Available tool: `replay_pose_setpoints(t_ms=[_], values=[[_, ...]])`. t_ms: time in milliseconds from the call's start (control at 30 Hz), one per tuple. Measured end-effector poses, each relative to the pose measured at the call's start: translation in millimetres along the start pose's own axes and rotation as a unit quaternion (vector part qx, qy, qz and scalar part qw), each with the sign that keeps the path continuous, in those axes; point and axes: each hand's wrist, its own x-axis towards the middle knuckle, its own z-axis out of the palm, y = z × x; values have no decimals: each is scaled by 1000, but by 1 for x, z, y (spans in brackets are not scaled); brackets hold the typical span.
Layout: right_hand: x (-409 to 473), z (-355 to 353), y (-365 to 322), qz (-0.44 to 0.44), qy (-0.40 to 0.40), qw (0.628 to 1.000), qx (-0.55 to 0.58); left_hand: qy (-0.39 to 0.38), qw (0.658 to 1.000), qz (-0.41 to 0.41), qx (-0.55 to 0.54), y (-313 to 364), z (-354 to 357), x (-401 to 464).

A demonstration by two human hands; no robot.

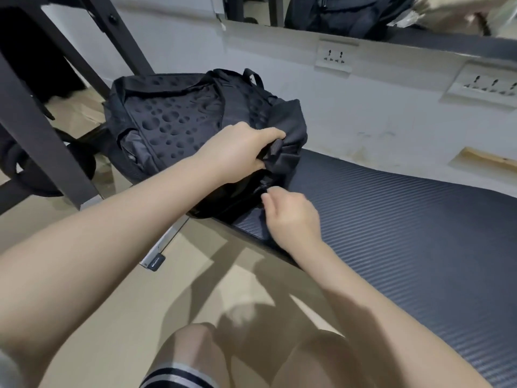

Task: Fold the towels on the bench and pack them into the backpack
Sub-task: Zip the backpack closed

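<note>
A black backpack (179, 119) lies with its padded, dimpled back panel facing up on the left end of the bench (405, 219), which has a dark ribbed cover. My left hand (243, 152) grips the backpack's top edge by a webbing loop. My right hand (293, 217) pinches the zipper pull at the bag's near side, fingers closed on it. No towel shows on the bench or in my hands.
Black metal frame legs (42, 135) stand to the left over the tan floor. A grey wall with power sockets (334, 56) runs behind the bench. A mirror above reflects a dark bag. My knees (195, 354) are at the bottom.
</note>
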Motion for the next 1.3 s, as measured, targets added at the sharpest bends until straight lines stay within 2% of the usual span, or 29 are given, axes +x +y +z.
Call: replay_pose_setpoints(t_ms=[100, 200, 333, 367, 433, 500, 567, 633, 700, 833, 1033, 1100, 1200, 1300], values=[[-4, 9, -19, -43, -21, 999, 1, -12, 999, 18, -42, -3, 0, -2], [-1, 13, -25, -38, -32, 999, 3, -4, 994, 5, -111, -5, 0, -11], [5, 15, -32, 45, 12, 997, 67, 39, 974, -25, -221, -1, 7, -24], [5, 15, -28, 74, 23, 995, 69, 43, 977, -19, -210, 0, 11, -31], [-1, 14, -17, 112, 33, 991, 67, 76, 994, 12, -72, -6, 23, -51], [-12, 17, -11, 126, 42, 988, 82, 125, 991, -6, 40, -23, 36, -76], [-21, 21, -10, 136, 47, 984, 101, 169, 983, -45, 61, -47, 41, -97], [-23, 26, -11, 146, 53, 981, 116, 196, 976, -28, 87, -64, 38, -104], [-24, 29, -15, 156, 60, 977, 132, 183, 978, -2, 102, -68, 26, -99], [-27, 32, -28, 135, 76, 977, 150, 200, 976, -66, 59, -55, 8, -78], [-29, 41, -54, 45, 65, 996, 51, 193, 977, -77, 39, -47, -5, -55], [-23, 33, -47, 65, 83, 992, 65, 188, 979, -77, 1, -47, -10, -51], [-15, 20, -32, 150, 134, 971, 125, 152, 983, -54, -91, -43, -14, -44], [-12, 25, -44, 146, 130, 967, 163, 98, 983, -31, -154, -35, -8, -37]])
